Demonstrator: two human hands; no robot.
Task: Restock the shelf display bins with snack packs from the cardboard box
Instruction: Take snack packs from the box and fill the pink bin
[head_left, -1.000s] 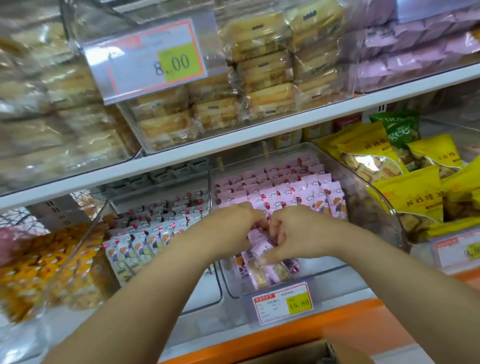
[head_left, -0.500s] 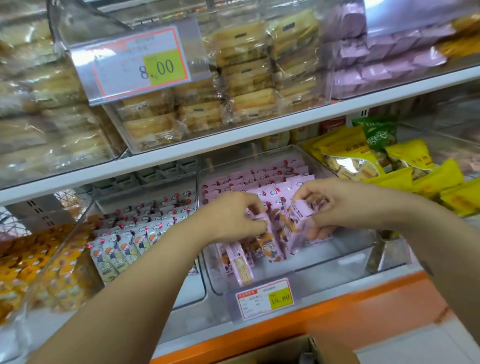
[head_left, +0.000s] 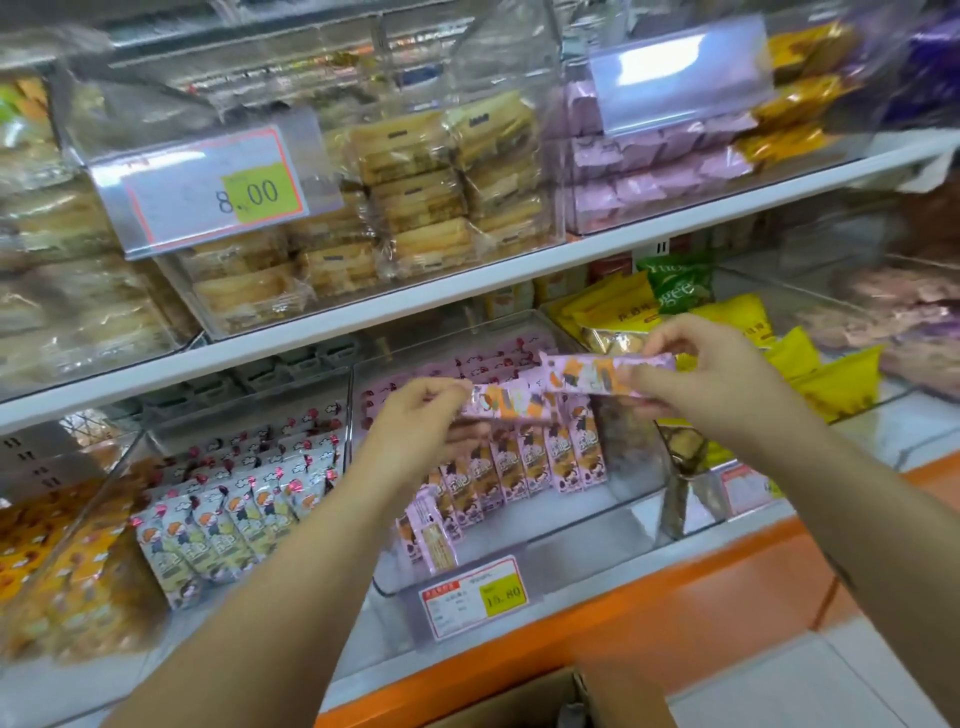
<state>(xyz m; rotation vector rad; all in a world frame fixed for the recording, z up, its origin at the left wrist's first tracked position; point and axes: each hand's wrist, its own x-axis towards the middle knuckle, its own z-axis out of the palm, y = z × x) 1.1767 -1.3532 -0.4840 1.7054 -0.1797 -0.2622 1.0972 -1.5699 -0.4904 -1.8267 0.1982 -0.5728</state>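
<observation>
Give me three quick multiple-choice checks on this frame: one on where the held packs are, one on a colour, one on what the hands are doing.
1. The pink packs in hand are:
A) over the clear bin tagged 15.80
B) over the bin left of it
C) up on the top shelf

2. The bags in the next bin to the right are mainly:
A) blue
B) yellow
C) black

3. The left hand and right hand:
A) are both open and empty
B) one grips, one is empty
C) each grips pink packs

Answers:
1 A, the packs hang above the rows standing in that bin.
2 B, yellow wrappers fill it, with one green bag at the back.
3 C, the fingers of each hand pinch the packs.
</observation>
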